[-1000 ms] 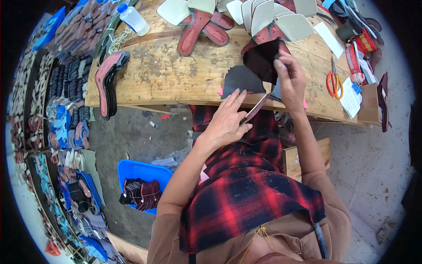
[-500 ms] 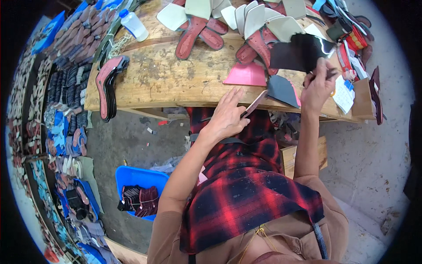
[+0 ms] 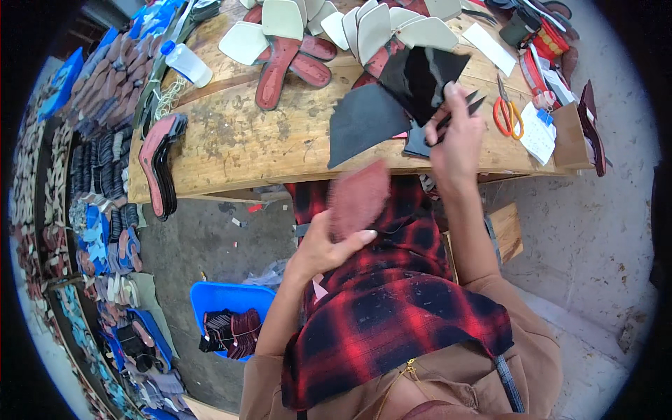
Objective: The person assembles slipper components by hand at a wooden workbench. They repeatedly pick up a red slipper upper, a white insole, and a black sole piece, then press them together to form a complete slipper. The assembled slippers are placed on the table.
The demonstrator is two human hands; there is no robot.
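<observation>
The left hand (image 3: 320, 246) is gripping a reddish sole-shaped piece (image 3: 360, 199) between its thumb and its other fingers, holding it tilted up in front of the tabletop's near edge. The fingers of the right hand (image 3: 458, 136) are closing on the lower corner of a glossy black sheet (image 3: 423, 78), with a dark pointed tool (image 3: 475, 103) also lying across that hand. The reddish piece is showing a broad, rounded outline; the black sheet is catching the light above the tabletop (image 3: 238, 126).

A charcoal panel (image 3: 367, 122) is lying near the edge, beside a smaller dark piece (image 3: 417, 143). Farther back, pale panels (image 3: 283, 19) are resting on red sole pieces (image 3: 287, 66). Orange-handled scissors (image 3: 505, 115) and a paper (image 3: 539, 141) are lying to the right, a blue-capped bottle (image 3: 187, 64) to the left. Below, a blue tub (image 3: 210, 294) is holding dark bundles (image 3: 231, 332); crowded shelves (image 3: 59, 210) are lining the left.

The reddish piece is blurring and hiding most left fingers; the tool's kind is staying unclear, and the dark rim is cutting off the shelves.
</observation>
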